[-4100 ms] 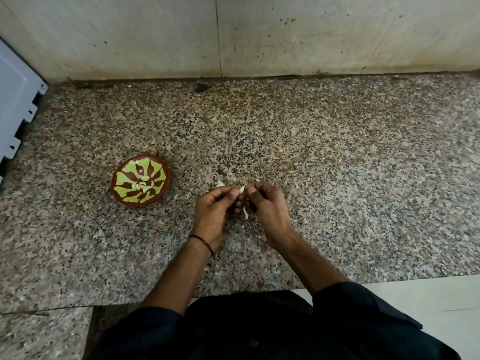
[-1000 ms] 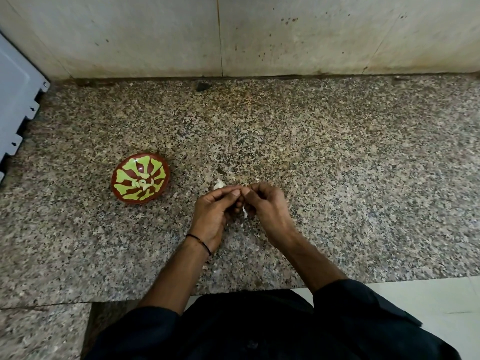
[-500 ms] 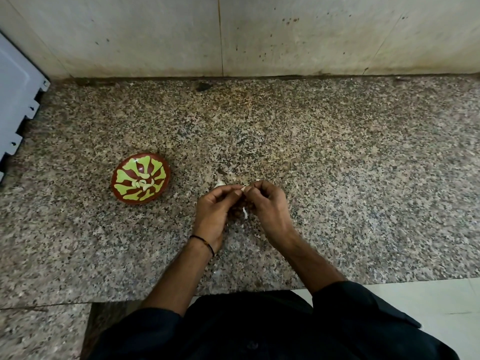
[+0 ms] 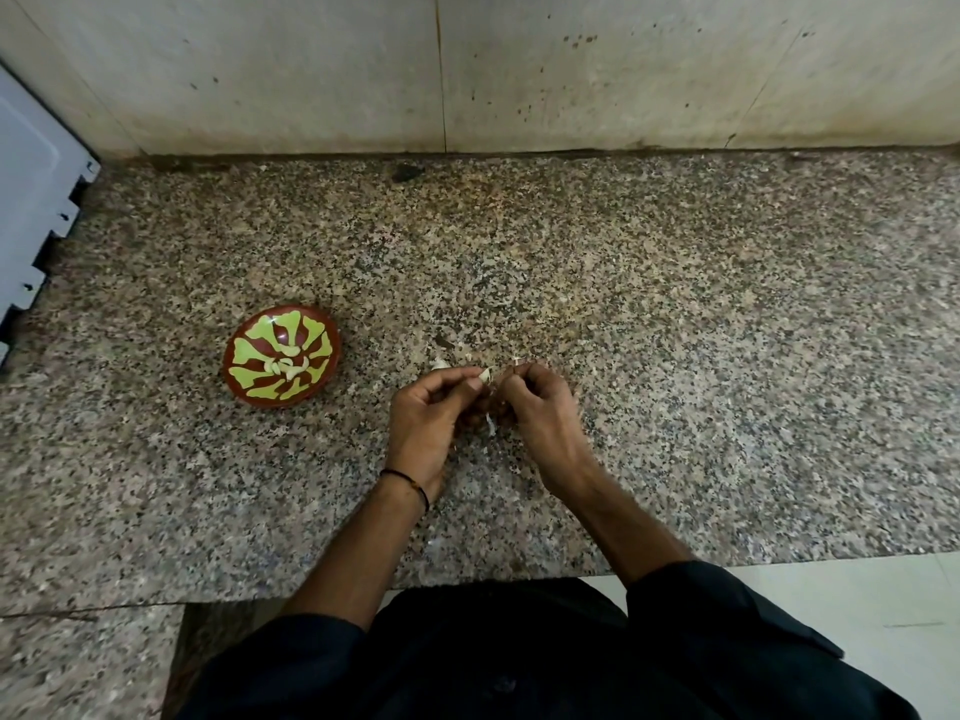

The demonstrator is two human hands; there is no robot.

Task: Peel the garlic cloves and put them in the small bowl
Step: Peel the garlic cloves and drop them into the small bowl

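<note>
A small red-brown bowl (image 4: 244,389) with a green pattern sits on the granite counter, left of my hands. Several pale peeled cloves (image 4: 284,365) lie in its middle. My left hand (image 4: 431,418) pinches a pale garlic clove (image 4: 485,375) between thumb and fingertips. My right hand (image 4: 535,407) is curled close against it, fingertips pinching at the same clove's skin. A thin white strip of peel (image 4: 489,422) hangs between the two hands. Another pale garlic piece (image 4: 440,364) lies on the counter just beyond my left hand.
The speckled granite counter (image 4: 675,314) runs back to a stained pale wall (image 4: 571,70). A white notched panel (image 4: 31,210) stands at the left edge. The counter's front edge is close to my body, with pale floor tiles (image 4: 831,605) to the right.
Both hands have stayed at the same spot with small finger movements on the clove. The bowl has not moved.
</note>
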